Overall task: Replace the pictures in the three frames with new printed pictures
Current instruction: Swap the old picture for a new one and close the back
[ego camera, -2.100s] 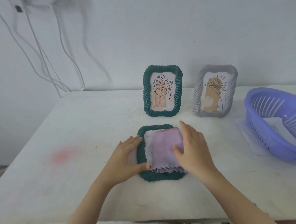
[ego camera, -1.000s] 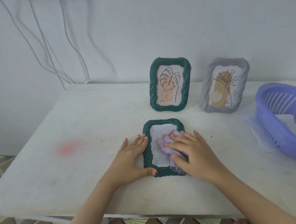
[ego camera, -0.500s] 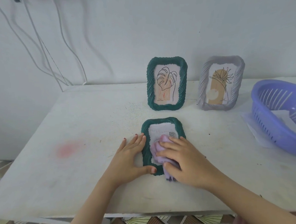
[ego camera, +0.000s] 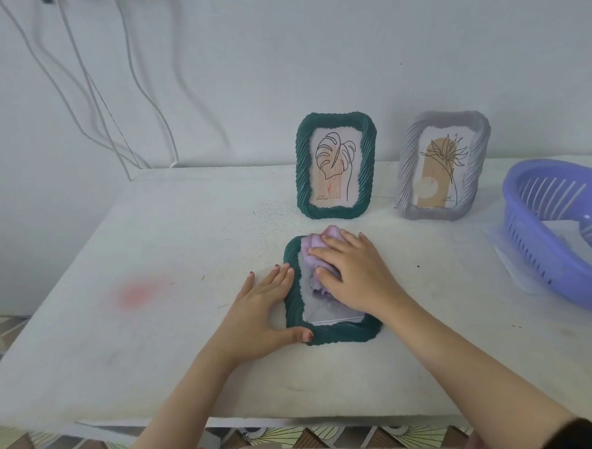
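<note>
A dark green frame [ego camera: 330, 334] lies flat on the white table [ego camera: 168, 286], glass side up. My right hand [ego camera: 352, 272] presses a bunched lilac cloth [ego camera: 315, 249] onto the upper part of its glass. My left hand [ego camera: 266, 308] lies flat on the table against the frame's left edge, thumb at the lower corner. Behind it stand two upright frames: a green frame [ego camera: 334, 164] with a leaf drawing and a grey frame [ego camera: 441, 165] with a plant drawing.
A purple plastic basket [ego camera: 558, 231] with white paper inside sits at the right, resting on a plastic sleeve [ego camera: 505, 256]. White cables [ego camera: 99, 87] hang down the wall at the back left. A pink stain [ego camera: 140, 291] marks the tabletop on the left.
My right hand has slid the cloth from the lower part of the glass up to the frame's top edge. The left hand stays against the frame's left side.
</note>
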`<action>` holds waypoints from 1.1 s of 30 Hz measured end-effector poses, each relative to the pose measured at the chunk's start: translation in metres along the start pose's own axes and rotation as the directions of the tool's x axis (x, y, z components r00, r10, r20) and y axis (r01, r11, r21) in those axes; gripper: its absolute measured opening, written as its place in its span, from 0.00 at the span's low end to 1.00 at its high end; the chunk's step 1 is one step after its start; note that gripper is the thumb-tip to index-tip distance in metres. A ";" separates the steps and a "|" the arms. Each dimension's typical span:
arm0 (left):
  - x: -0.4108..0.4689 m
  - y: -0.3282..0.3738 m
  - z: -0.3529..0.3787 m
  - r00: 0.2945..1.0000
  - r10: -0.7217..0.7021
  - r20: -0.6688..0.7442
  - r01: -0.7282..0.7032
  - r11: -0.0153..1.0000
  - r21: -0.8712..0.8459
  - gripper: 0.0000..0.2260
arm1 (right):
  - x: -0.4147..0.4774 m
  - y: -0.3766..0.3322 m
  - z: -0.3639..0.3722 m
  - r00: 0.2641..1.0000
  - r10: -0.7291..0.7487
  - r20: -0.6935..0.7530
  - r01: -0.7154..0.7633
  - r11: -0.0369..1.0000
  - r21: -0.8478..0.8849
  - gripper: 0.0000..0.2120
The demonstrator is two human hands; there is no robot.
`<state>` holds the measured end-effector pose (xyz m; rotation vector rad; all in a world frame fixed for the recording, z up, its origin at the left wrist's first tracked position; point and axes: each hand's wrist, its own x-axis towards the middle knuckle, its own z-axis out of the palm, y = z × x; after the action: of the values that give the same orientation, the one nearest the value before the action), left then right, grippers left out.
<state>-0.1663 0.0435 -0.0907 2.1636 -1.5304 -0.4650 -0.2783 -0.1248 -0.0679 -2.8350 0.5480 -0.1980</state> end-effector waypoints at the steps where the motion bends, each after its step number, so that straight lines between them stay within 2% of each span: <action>1: 0.000 0.000 0.000 1.000 -0.001 0.001 0.001 1.000 0.000 0.51 | 0.001 -0.005 0.004 1.000 -0.018 -0.008 0.018 1.000 0.021 0.27; 9: 0.001 0.000 -0.001 1.000 -0.014 0.010 0.015 1.000 -0.016 0.50 | -0.049 -0.014 0.004 0.991 -0.132 -0.016 0.133 0.981 0.144 0.19; 12: 0.001 -0.002 0.000 1.000 -0.019 0.004 0.020 0.999 -0.025 0.52 | -0.071 -0.012 0.000 0.992 -0.123 0.011 0.117 0.965 0.236 0.18; 15: 0.001 -0.003 0.000 1.000 -0.018 -0.009 0.018 0.999 -0.041 0.52 | -0.078 -0.009 -0.004 0.999 -0.002 -0.035 0.013 0.951 0.309 0.22; 17: 0.001 -0.002 0.000 1.000 -0.020 -0.020 0.019 0.998 -0.063 0.53 | -0.078 -0.009 -0.006 0.982 0.122 -0.144 -0.087 0.970 0.227 0.21; 19: 0.001 -0.001 0.000 0.999 -0.022 -0.027 0.020 0.997 -0.078 0.54 | -0.078 -0.013 -0.009 0.954 0.258 -0.150 -0.232 0.958 0.170 0.23; 23: 0.000 0.000 0.000 0.999 -0.022 -0.024 0.020 0.995 -0.094 0.54 | -0.074 -0.016 -0.014 0.910 0.412 -0.044 -0.378 0.869 0.319 0.23; 26: 0.000 0.001 -0.002 0.999 -0.033 -0.016 0.030 0.993 -0.118 0.54 | -0.068 -0.011 -0.016 0.886 0.463 -0.021 -0.426 0.831 0.357 0.23; 29: -0.001 0.006 -0.005 0.998 -0.056 -0.028 0.050 0.981 -0.186 0.53 | -0.062 -0.006 -0.022 0.875 0.485 0.014 -0.430 0.761 0.486 0.21; 31: -0.003 0.012 -0.006 0.996 -0.072 -0.056 0.057 0.970 -0.235 0.46 | -0.058 -0.004 -0.030 0.870 0.491 0.035 -0.408 0.679 0.610 0.20; 33: -0.005 0.021 -0.007 0.990 -0.079 -0.118 0.039 0.950 -0.310 0.36 | -0.054 -0.006 -0.040 0.866 0.494 0.081 -0.380 0.542 0.750 0.20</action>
<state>-0.1808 0.0435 -0.0732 1.9598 -1.2356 -0.5335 -0.3331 -0.1069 -0.0328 -1.8040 0.9345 -0.4177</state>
